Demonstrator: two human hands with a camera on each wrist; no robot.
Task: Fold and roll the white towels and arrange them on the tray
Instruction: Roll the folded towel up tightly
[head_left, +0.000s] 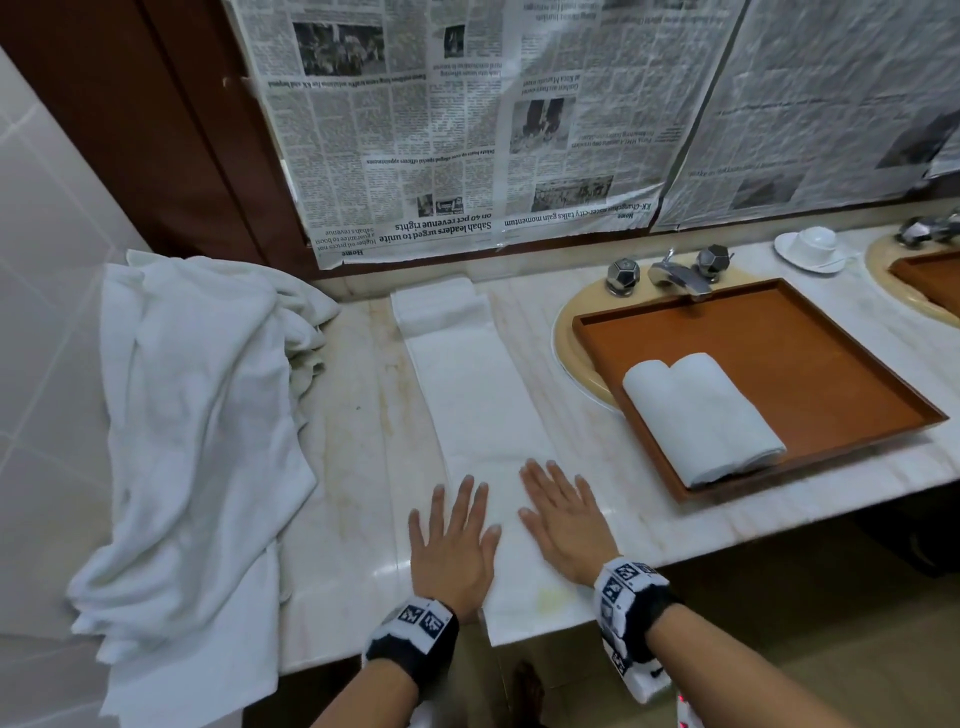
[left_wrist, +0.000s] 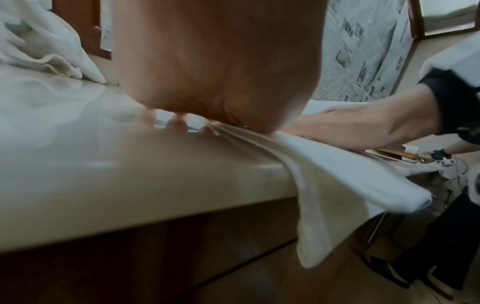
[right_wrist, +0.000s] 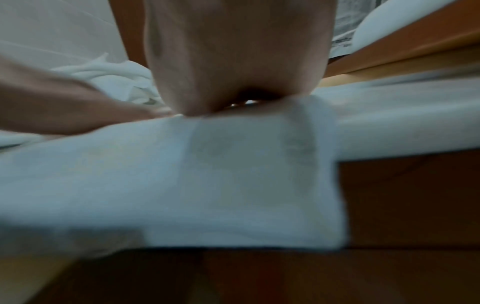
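A white towel (head_left: 480, 410) folded into a long strip runs from the back wall to the counter's front edge, where its near end (left_wrist: 337, 185) (right_wrist: 233, 185) hangs over. My left hand (head_left: 452, 545) (left_wrist: 215, 61) lies flat on its left side, fingers spread and straight. My right hand (head_left: 563, 519) (right_wrist: 239, 53) lies flat on its right side. Two rolled white towels (head_left: 701, 415) rest side by side in the brown wooden tray (head_left: 831, 364). A heap of loose white towels (head_left: 197, 415) sits at the left.
The tray sits over a beige sink (head_left: 566, 343) with a chrome tap (head_left: 675, 273). A white cup and saucer (head_left: 813, 247) stands at the back right. Newspaper (head_left: 467, 130) covers the wall. The marble counter (head_left: 358, 441) ends just before my wrists.
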